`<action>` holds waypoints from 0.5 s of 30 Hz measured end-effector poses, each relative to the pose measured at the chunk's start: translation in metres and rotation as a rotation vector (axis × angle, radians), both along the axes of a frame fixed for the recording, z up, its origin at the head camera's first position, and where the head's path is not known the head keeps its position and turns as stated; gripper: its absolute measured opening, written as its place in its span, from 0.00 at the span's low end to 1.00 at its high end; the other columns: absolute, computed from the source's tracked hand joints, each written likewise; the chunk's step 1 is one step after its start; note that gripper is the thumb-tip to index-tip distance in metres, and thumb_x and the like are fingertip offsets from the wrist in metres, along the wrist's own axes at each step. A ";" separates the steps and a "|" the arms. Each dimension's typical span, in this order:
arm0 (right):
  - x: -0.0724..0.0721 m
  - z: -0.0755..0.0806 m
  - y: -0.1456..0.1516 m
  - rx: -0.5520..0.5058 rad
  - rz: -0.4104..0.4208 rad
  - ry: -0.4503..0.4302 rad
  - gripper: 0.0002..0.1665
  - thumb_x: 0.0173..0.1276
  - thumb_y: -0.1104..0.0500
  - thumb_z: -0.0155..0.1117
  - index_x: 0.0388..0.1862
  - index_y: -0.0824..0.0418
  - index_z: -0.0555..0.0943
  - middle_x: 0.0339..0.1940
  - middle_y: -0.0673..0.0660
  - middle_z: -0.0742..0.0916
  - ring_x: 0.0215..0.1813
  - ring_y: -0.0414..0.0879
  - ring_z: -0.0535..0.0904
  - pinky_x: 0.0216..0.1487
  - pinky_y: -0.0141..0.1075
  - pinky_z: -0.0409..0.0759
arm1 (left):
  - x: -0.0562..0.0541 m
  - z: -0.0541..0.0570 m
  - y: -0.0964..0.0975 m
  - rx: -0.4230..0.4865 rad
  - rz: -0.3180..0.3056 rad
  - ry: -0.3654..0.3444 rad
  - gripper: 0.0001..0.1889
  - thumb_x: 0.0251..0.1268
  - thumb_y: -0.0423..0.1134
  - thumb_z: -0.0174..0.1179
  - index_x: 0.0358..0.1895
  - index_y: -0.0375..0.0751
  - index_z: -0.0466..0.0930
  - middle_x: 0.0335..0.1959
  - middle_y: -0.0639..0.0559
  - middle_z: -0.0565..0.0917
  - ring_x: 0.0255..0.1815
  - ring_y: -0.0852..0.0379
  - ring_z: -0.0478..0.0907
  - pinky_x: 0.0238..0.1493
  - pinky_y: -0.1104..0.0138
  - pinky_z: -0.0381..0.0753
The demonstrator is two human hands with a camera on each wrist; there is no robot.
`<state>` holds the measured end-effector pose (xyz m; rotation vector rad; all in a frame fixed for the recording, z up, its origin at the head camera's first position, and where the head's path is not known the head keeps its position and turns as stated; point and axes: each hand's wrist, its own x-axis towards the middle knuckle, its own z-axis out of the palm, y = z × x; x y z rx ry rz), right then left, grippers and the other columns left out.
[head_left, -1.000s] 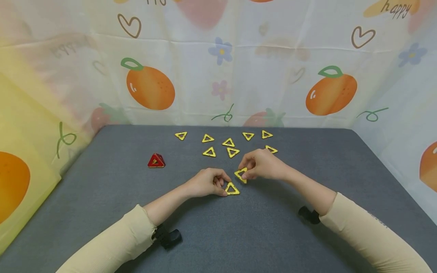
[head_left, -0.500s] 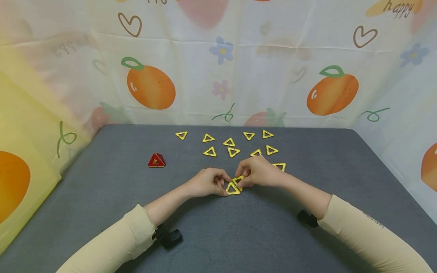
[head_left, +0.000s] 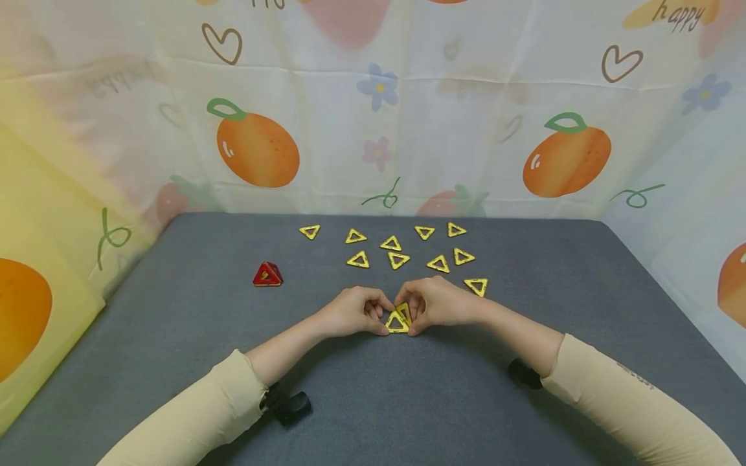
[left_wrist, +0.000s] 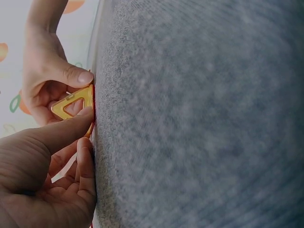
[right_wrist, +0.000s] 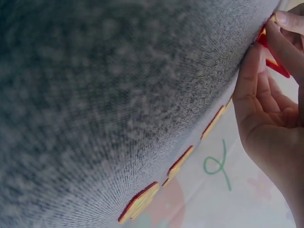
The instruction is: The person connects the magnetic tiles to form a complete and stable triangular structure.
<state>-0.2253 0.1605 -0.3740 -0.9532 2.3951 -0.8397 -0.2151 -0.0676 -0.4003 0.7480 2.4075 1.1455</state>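
Two yellow triangular magnetic tiles meet between the hands in the head view. One tile (head_left: 397,331) lies on the cloth, its left side pinched by thumb and finger of my left hand (head_left: 357,312). Along its right edge, a second tile (head_left: 406,310) stands tilted up, held between thumb and index finger of my right hand (head_left: 441,303). From the left wrist, the tilted tile (left_wrist: 61,109) shows its yellow face beyond my left hand (left_wrist: 42,166). Its other side (right_wrist: 278,67) appears red in the right wrist view, partly hidden by fingers.
Several yellow triangular tiles lie spread behind the hands, one tile (head_left: 476,286) beside the right forearm. A red tile pyramid (head_left: 267,275) stands at left on the grey tablecloth (head_left: 373,401). A fruit-patterned curtain (head_left: 408,129) hangs along the table's back.
My right hand has moved left and down with its tile, bringing it against the flat tile's right edge and tilting it upright. My left hand stays in place.
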 end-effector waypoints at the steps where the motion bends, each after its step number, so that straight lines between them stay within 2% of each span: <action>1: 0.000 0.000 0.000 0.002 0.004 -0.004 0.28 0.54 0.59 0.78 0.54 0.60 0.80 0.27 0.50 0.86 0.27 0.36 0.81 0.32 0.29 0.80 | 0.000 0.000 0.000 0.000 -0.001 -0.001 0.16 0.54 0.35 0.73 0.47 0.41 0.84 0.33 0.51 0.82 0.31 0.64 0.76 0.34 0.73 0.76; 8: 0.001 -0.001 0.000 0.005 0.023 0.000 0.28 0.56 0.60 0.77 0.55 0.59 0.79 0.29 0.50 0.86 0.29 0.36 0.81 0.32 0.30 0.81 | 0.001 0.001 -0.001 0.019 -0.006 -0.010 0.15 0.55 0.34 0.72 0.47 0.38 0.84 0.34 0.47 0.83 0.31 0.65 0.77 0.34 0.73 0.77; 15: 0.001 -0.002 -0.002 0.004 0.029 0.031 0.25 0.56 0.58 0.78 0.51 0.59 0.79 0.28 0.50 0.85 0.29 0.36 0.80 0.31 0.29 0.79 | 0.002 0.003 -0.002 0.030 0.006 -0.025 0.13 0.55 0.33 0.72 0.45 0.38 0.84 0.34 0.47 0.83 0.30 0.65 0.78 0.34 0.72 0.78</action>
